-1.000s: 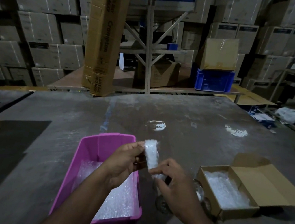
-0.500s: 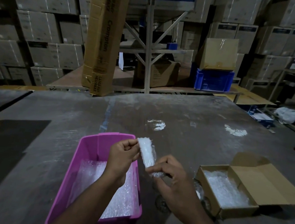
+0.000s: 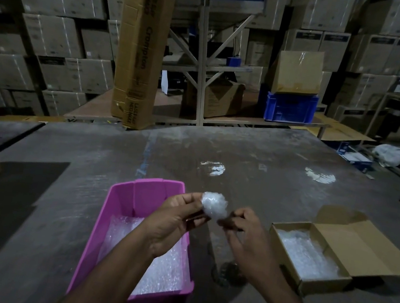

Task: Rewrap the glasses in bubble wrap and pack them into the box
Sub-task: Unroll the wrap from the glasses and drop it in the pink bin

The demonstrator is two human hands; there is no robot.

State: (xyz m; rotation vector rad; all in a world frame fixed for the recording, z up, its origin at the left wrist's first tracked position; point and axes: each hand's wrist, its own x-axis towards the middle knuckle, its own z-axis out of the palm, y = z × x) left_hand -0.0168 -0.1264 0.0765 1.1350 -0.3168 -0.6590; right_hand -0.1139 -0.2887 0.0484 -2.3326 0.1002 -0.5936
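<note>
At the far left of the frame I see stacked cardboard cartons (image 3: 55,38) in shadow, and right of them a tall narrow carton (image 3: 143,45) standing on end at the far edge of the grey table (image 3: 57,208). In the lower centre-left sits a pink plastic bin (image 3: 119,206) on the table, its floor covered with sheets of bubble wrap (image 3: 164,269). My left hand (image 3: 173,227) is raised over the bin's right side, fingers curled, pinching the left edge of a small bubble-wrapped bundle (image 3: 214,204) between thumb and fingertips. The bundle is held in the air at the centre of the frame, above the gap between the bin and the box; I cannot tell what is inside the wrap. My right hand (image 3: 247,242) grips the bundle's lower right end, fingers curled in around it. Below the right wrist a dim, glassy object (image 3: 228,273) rests on the table, too dark to make out. Right of that, in the lower right of the frame, lies an open cardboard box (image 3: 304,281) with its lid folded back to the right and more bubble wrap (image 3: 305,253) lining its inside. A blue crate (image 3: 291,109) sits on the shelf in the upper right.
</note>
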